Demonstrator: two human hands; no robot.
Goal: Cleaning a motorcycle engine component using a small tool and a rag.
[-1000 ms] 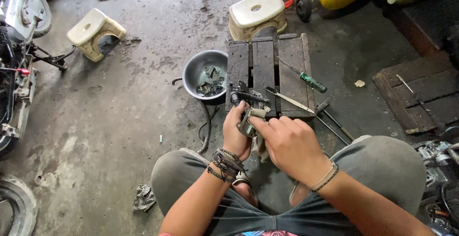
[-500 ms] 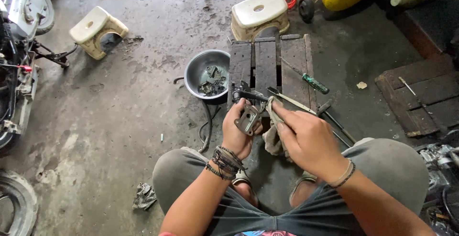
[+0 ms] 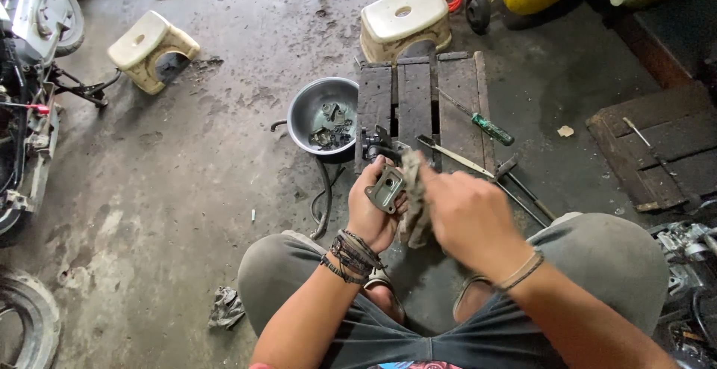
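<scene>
a person sits over a stained concrete floor (image 3: pixel 187 190), knees apart, at the near edge of a dark slatted wooden board (image 3: pixel 418 92). beside the board's left edge stands a round grey metal bowl of small parts (image 3: pixel 317 111); a green-handled screwdriver (image 3: pixel 489 128) lies on its right slats. the left hand (image 3: pixel 373 212) closes around a small grey flat metal plate with a hole (image 3: pixel 386 187), its long axis tilted up and away. touching the plate's right side, the right hand (image 3: pixel 467 216) pinches a dirty grey rag (image 3: pixel 413 205), fingers curled tight.
</scene>
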